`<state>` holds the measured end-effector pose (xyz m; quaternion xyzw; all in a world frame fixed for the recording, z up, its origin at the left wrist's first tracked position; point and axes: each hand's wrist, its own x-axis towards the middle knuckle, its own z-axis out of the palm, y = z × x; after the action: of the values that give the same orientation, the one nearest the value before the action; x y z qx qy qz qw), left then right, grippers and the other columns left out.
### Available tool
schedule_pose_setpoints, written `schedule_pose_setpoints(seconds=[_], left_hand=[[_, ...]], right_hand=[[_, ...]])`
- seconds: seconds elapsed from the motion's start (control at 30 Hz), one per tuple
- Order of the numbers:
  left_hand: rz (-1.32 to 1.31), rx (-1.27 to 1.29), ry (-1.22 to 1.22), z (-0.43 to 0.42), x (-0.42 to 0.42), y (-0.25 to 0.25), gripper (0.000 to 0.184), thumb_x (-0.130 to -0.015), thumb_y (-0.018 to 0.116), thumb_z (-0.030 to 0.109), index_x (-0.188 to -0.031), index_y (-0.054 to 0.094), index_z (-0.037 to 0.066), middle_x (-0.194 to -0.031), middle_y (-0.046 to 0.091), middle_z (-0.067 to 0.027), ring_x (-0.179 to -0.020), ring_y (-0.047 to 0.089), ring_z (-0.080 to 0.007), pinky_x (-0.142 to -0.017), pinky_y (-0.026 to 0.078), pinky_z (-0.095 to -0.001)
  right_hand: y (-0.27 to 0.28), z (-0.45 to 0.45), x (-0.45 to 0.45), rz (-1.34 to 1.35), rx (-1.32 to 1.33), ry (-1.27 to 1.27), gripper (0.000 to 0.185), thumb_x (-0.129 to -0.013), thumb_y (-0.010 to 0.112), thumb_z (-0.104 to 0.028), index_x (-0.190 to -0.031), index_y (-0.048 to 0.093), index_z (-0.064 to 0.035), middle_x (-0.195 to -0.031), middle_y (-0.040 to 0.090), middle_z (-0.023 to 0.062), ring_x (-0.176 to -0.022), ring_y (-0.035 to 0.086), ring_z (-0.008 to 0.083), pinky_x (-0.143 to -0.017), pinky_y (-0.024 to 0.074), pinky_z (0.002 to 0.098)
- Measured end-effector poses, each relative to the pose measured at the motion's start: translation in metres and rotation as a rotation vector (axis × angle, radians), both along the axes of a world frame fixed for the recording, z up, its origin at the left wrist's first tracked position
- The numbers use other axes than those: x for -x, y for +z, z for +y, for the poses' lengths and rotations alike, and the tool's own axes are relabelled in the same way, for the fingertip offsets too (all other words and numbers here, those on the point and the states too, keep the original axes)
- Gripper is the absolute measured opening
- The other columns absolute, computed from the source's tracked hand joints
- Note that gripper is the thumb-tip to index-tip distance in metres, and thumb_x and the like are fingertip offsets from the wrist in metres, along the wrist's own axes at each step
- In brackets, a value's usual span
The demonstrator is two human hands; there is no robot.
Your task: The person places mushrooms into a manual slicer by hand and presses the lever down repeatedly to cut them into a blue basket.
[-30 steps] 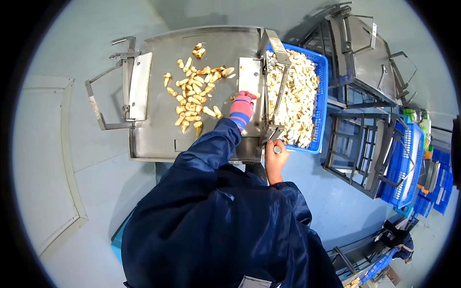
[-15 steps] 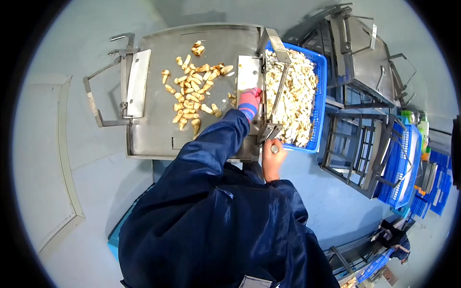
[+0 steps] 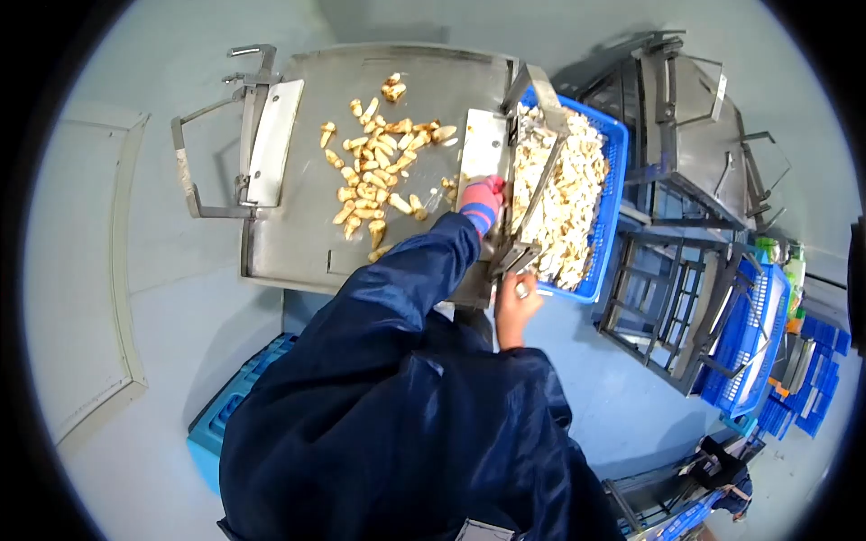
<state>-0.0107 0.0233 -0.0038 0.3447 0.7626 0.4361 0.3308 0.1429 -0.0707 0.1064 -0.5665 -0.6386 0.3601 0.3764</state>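
My left hand (image 3: pixel 483 200), in a pink and blue striped glove, is closed at the edge of a white cutting board (image 3: pixel 485 135). Whatever its fingers hold is hidden. My bare right hand (image 3: pixel 514 316) grips the handle (image 3: pixel 522 290) of a hinged metal cutter (image 3: pixel 544 185), whose long blade slants beside the board. Left of my gloved hand, whole brown-capped mushrooms (image 3: pixel 370 176) lie in a loose heap on a steel table (image 3: pixel 307 243). Under the cutter, a blue basket (image 3: pixel 621 180) is filled with pale mushroom slices (image 3: pixel 582 194).
A second cutter (image 3: pixel 257 135) with its white board stands at the table's left edge. To the right are steel stands (image 3: pixel 663 288) and a blue crate (image 3: pixel 749 334). A teal crate (image 3: pixel 234 388) sits on the floor at lower left. Another person (image 3: pixel 726 473) is at the far lower right.
The view has turned slightly, shifting the table and basket a little to the right. My left hand stays by the board and my right hand keeps its grip on the cutter handle.
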Motion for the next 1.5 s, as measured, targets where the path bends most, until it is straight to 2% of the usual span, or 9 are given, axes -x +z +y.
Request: schedule_pose_setpoints(seconds=[0.33, 0.47, 0.6, 0.73, 0.87, 0.93, 1.1, 1.3, 1.5], left_hand=[[0.112, -0.082, -0.029, 0.001, 0.0, -0.018, 0.028, -0.075, 0.056, 0.001, -0.103, 0.059, 0.001, -0.083, 0.065, -0.0114, -0.074, 0.061, -0.0217, -0.07, 0.048, -0.0297], [-0.198, -0.074, -0.046, 0.012, 0.001, -0.053, 0.028, -0.08, 0.051, 0.0, -0.108, 0.056, -0.001, -0.084, 0.065, -0.0107, -0.073, 0.06, -0.0206, -0.07, 0.048, -0.0295], [0.109, -0.029, -0.013, 0.0, -0.006, 0.0, 0.026, -0.081, 0.05, 0.0, -0.106, 0.058, 0.002, -0.085, 0.064, -0.0092, -0.074, 0.06, -0.0167, -0.067, 0.048, -0.0291], [-0.174, -0.166, 0.025, 0.015, -0.012, 0.023, 0.023, -0.082, 0.053, 0.008, -0.104, 0.06, 0.005, -0.087, 0.065, -0.0131, -0.079, 0.06, -0.0264, -0.072, 0.047, -0.0332], [0.402, -0.157, -0.094, 0.025, 0.035, 0.063, 0.023, -0.078, 0.051, 0.01, -0.098, 0.061, 0.011, -0.092, 0.061, -0.0142, -0.086, 0.058, -0.0269, -0.078, 0.047, -0.0352], [0.898, -0.138, -0.028, 0.035, 0.101, -0.018, 0.024, -0.076, 0.051, 0.013, -0.098, 0.06, 0.011, -0.097, 0.059, -0.0129, -0.091, 0.057, -0.0281, -0.081, 0.046, -0.0369], [1.042, 0.091, -0.258, 0.014, 0.142, -0.027, 0.025, -0.076, 0.052, 0.015, -0.1, 0.059, 0.01, -0.099, 0.058, -0.0131, -0.091, 0.057, -0.0305, -0.079, 0.047, -0.0384], [0.296, -0.056, 0.055, -0.017, 0.067, 0.01, 0.027, -0.072, 0.056, 0.009, -0.098, 0.061, 0.012, -0.087, 0.058, -0.014, -0.083, 0.058, -0.0317, -0.072, 0.048, -0.0391], [0.212, -0.166, -0.024, -0.027, 0.004, 0.011, 0.024, -0.074, 0.056, 0.005, -0.097, 0.06, 0.008, -0.089, 0.059, -0.0141, -0.079, 0.058, -0.0312, -0.071, 0.048, -0.0389]], right_hand=[[0.023, 0.005, 0.007, -0.009, 0.138, -0.04, 0.022, -0.078, 0.062, -0.011, -0.063, 0.051, -0.0001, -0.049, 0.048, 0.014, -0.043, 0.042, 0.0161, -0.045, 0.0372, 0.033], [-0.042, -0.006, -0.011, -0.015, -0.041, 0.037, 0.022, -0.076, 0.06, -0.008, -0.06, 0.048, 0.0001, -0.049, 0.046, 0.0149, -0.043, 0.043, 0.0204, -0.045, 0.0371, 0.0332], [-0.04, -0.009, -0.011, -0.021, 0.067, 0.024, 0.023, -0.076, 0.059, -0.008, -0.059, 0.046, 0.0001, -0.049, 0.045, 0.0147, -0.044, 0.042, 0.0207, -0.047, 0.0363, 0.0349], [-0.04, -0.005, -0.01, 0.004, -0.056, 0.042, 0.023, -0.076, 0.06, -0.009, -0.059, 0.046, -0.0007, -0.049, 0.044, 0.0155, -0.042, 0.043, 0.0264, -0.044, 0.0338, 0.036], [-0.035, -0.007, -0.012, -0.033, 0.002, 0.054, 0.023, -0.076, 0.06, -0.009, -0.059, 0.047, -0.0015, -0.049, 0.046, 0.0147, -0.041, 0.043, 0.0258, -0.044, 0.0353, 0.0343], [-0.033, -0.006, -0.011, -0.015, 0.003, 0.041, 0.023, -0.076, 0.06, -0.008, -0.059, 0.047, -0.0014, -0.048, 0.045, 0.0143, -0.041, 0.042, 0.024, -0.044, 0.0356, 0.0344], [-0.032, -0.006, -0.01, 0.0, -0.013, 0.043, 0.023, -0.077, 0.06, -0.008, -0.059, 0.047, -0.0012, -0.047, 0.044, 0.0131, -0.041, 0.04, 0.0205, -0.044, 0.0358, 0.0342], [-0.026, -0.003, -0.011, 0.004, 0.015, 0.066, 0.022, -0.077, 0.06, -0.009, -0.06, 0.049, -0.0011, -0.047, 0.045, 0.0131, -0.041, 0.042, 0.0198, -0.044, 0.0362, 0.0337], [0.008, 0.01, -0.001, -0.001, 0.02, 0.052, 0.023, -0.078, 0.061, -0.011, -0.061, 0.05, -0.001, -0.047, 0.044, 0.0124, -0.041, 0.041, 0.017, -0.042, 0.0352, 0.0327]])
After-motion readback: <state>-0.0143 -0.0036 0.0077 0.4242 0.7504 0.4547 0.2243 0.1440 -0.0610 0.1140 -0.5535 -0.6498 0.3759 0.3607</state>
